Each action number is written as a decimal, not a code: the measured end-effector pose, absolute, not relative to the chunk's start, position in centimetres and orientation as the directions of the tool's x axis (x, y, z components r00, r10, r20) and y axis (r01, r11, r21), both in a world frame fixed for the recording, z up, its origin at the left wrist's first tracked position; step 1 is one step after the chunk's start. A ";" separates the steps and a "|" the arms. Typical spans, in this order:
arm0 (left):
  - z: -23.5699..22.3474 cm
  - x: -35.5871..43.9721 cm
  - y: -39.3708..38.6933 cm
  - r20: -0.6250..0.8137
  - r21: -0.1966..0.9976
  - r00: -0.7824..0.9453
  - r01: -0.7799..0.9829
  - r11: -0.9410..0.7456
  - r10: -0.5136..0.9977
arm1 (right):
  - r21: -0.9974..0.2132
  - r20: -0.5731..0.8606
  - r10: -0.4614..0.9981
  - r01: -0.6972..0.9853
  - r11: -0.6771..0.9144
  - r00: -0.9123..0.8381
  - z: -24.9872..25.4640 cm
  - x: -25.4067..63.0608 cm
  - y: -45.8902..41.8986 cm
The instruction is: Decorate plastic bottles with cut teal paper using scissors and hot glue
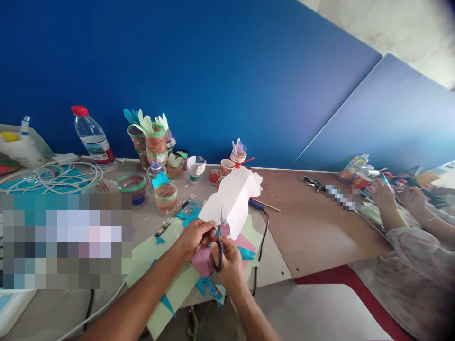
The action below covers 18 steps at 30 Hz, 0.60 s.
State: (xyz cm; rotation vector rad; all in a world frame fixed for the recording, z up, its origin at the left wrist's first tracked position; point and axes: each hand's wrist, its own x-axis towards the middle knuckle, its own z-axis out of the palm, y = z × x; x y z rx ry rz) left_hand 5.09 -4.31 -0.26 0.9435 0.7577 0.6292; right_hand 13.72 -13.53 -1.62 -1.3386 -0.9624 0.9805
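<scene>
My left hand [195,239] pinches the near edge of a large white sheet of paper [232,196], which has a ragged, cut outline. In my right hand [229,265] are black-handled scissors [219,246], fingers wrapped about the handles. Their blades point away from me and lie at the paper's near edge, close to my left fingertips. Under both hands are a pink sheet [202,261], pale green sheets [170,289] and blue paper scraps [245,254]. How far the blades are parted I cannot tell.
Wrapped cups with green rims [166,198] and paper petals stand behind, beside a red-capped bottle [93,137]. A blue-handled tool [256,204] with a black cord lies right of the paper. White cable [71,175] coils at left. At right, another person's hands [386,196] are working.
</scene>
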 end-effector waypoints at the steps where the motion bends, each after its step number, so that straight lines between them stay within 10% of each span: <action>1: -0.4 5.1 -4.3 -0.287 0.882 0.588 -0.145 0.447 0.756 | -1.000 -0.006 0.948 0.001 -0.007 0.318 -1.4 13.6 -13.5; 18: 0.0 5.1 -4.6 -0.283 0.885 0.607 -0.134 0.446 0.743 | -1.000 -0.023 0.964 -0.010 -0.021 0.267 -0.2 14.8 -13.2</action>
